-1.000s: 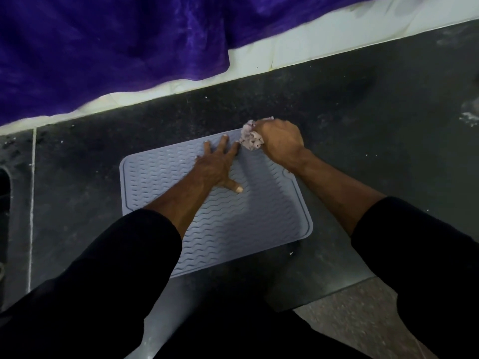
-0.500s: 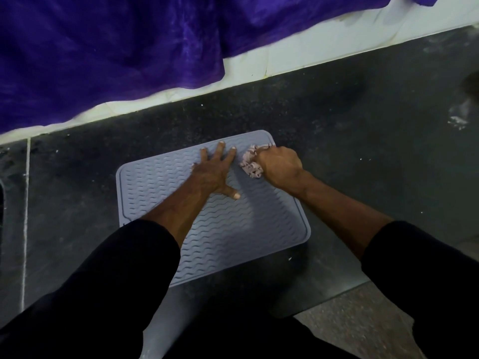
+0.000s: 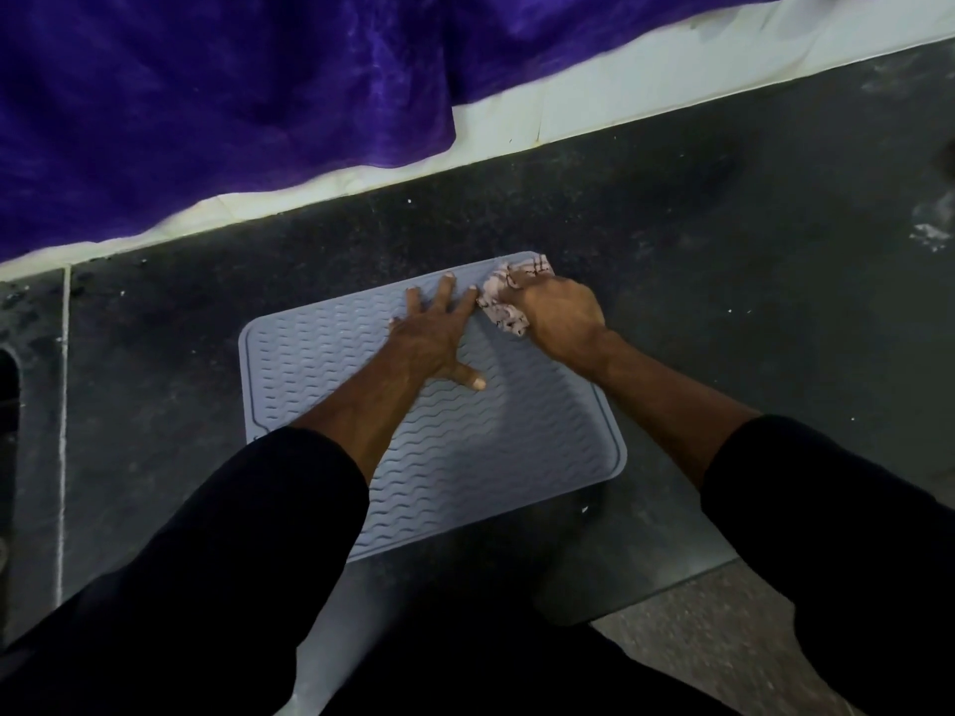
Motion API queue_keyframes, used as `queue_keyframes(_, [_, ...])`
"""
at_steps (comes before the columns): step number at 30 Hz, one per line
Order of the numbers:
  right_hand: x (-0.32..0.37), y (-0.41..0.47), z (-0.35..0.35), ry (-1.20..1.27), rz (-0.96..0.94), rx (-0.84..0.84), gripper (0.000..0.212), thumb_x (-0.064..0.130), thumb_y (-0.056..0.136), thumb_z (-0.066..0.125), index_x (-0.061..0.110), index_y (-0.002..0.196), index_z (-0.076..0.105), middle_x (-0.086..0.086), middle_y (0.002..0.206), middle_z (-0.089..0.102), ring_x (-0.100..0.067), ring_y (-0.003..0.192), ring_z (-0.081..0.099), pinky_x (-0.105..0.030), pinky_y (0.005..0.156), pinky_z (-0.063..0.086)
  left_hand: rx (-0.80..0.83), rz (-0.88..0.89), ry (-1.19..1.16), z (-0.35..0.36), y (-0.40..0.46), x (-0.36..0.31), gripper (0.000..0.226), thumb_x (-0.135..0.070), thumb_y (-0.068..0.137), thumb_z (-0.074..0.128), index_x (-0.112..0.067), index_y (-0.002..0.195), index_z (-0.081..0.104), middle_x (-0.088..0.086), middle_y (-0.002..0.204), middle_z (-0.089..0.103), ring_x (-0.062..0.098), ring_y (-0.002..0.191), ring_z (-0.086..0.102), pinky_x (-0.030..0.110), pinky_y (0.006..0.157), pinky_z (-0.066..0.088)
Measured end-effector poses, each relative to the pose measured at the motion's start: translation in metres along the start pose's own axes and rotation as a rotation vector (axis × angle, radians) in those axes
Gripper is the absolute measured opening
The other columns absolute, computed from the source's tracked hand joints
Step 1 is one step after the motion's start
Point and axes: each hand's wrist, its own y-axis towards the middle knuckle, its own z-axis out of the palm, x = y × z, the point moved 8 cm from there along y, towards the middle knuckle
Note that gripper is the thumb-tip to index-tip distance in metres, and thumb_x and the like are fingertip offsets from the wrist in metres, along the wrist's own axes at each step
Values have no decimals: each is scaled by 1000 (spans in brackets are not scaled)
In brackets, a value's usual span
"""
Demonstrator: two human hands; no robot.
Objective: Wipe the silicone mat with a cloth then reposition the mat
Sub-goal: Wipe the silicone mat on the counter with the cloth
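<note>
A grey-blue silicone mat (image 3: 517, 447) with a wavy ribbed pattern lies flat on the dark stone counter (image 3: 723, 240). My left hand (image 3: 434, 338) presses flat on the mat's upper middle, fingers spread and straight. My right hand (image 3: 560, 312) grips a crumpled pale patterned cloth (image 3: 504, 299) at the mat's far right corner. The cloth bulges out past my knuckles toward the left hand and over the mat's far edge. My black sleeves cover the mat's near left part.
A purple cloth (image 3: 206, 95) hangs over the white tiled wall strip (image 3: 620, 85) behind the counter. The counter's front edge (image 3: 672, 581) runs at lower right, with speckled floor (image 3: 723, 653) below. A dark opening (image 3: 8, 400) sits at far left. White smears (image 3: 930, 230) mark the counter's right.
My right hand slid the cloth toward me on the mat, then back out to the far right corner. The left hand stayed pressed flat on the mat.
</note>
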Motion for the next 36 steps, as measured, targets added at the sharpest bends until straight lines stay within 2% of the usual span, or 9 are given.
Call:
queue_keyframes(5, [-12, 4, -6, -46, 91, 77, 34, 34, 91, 57, 16, 119, 60, -10, 122, 64, -33, 109, 62, -40, 87, 50, 0, 1, -15, 1, 0, 0, 134, -66, 56, 77, -35, 149, -15, -2, 157, -27, 42, 142, -20, 69, 110, 11])
queue_keyframes(7, [-18, 11, -20, -26, 107, 30, 33, 34, 86, 62, 15, 113, 64, -12, 115, 66, -34, 104, 64, -39, 84, 50, 0, -6, -20, 0, 0, 1, 134, -65, 57, 78, -35, 149, -15, -2, 156, -27, 42, 142, -21, 69, 109, 10])
queue_keyframes(11, [-24, 24, -33, 49, 136, -94, 32, 28, 93, 53, 15, 122, 59, -14, 120, 65, -36, 108, 62, -43, 88, 50, 13, 5, -24, 1, 1, 1, 134, -66, 57, 77, -36, 149, -15, -2, 156, -28, 42, 141, -22, 70, 109, 9])
queue_keyframes(17, [-25, 7, 3, -43, 39, 11, 41, 33, 99, 42, 30, 139, 42, -8, 144, 46, -34, 120, 55, -46, 95, 50, 2, 9, -30, 2, 3, 2, 134, -65, 57, 78, -36, 149, -15, -2, 156, -28, 42, 141, -22, 69, 110, 8])
queue_keyframes(20, [-27, -4, 9, -18, 81, 58, 39, 42, 96, 46, 28, 133, 49, -9, 135, 54, -33, 116, 58, -45, 93, 51, -2, 15, -20, 3, 3, 3, 134, -65, 58, 77, -35, 149, -16, -1, 156, -28, 42, 141, -22, 69, 110, 9])
queue_keyframes(25, [-37, 2, -14, -43, 161, 21, 27, 26, 89, 58, 14, 114, 62, -14, 112, 66, -35, 101, 64, -41, 82, 51, 1, 2, -18, 2, 4, 3, 135, -65, 57, 78, -36, 148, -17, -2, 156, -29, 42, 141, -21, 69, 109, 11])
queue_keyframes(28, [-32, 5, -22, 74, 156, -73, 31, 27, 94, 52, 16, 122, 58, -14, 119, 65, -34, 106, 63, -43, 89, 52, 4, -2, -15, 3, 4, 3, 135, -66, 57, 78, -36, 148, -17, -2, 156, -29, 42, 141, -21, 69, 109, 11])
queue_keyframes(32, [-17, -6, 7, 49, 61, 51, 45, 41, 98, 41, 26, 140, 43, -8, 143, 47, -31, 128, 49, -44, 103, 44, -4, 2, -13, 2, 5, 3, 135, -66, 56, 77, -36, 148, -17, -2, 156, -28, 42, 141, -21, 68, 110, 10])
queue_keyframes(36, [-29, -15, 10, -7, 120, 33, 36, 34, 95, 52, 19, 128, 53, -11, 126, 61, -32, 111, 61, -43, 91, 53, -6, 16, -19, 3, 3, 3, 135, -66, 57, 78, -35, 149, -16, -1, 156, -28, 43, 141, -21, 68, 109, 10])
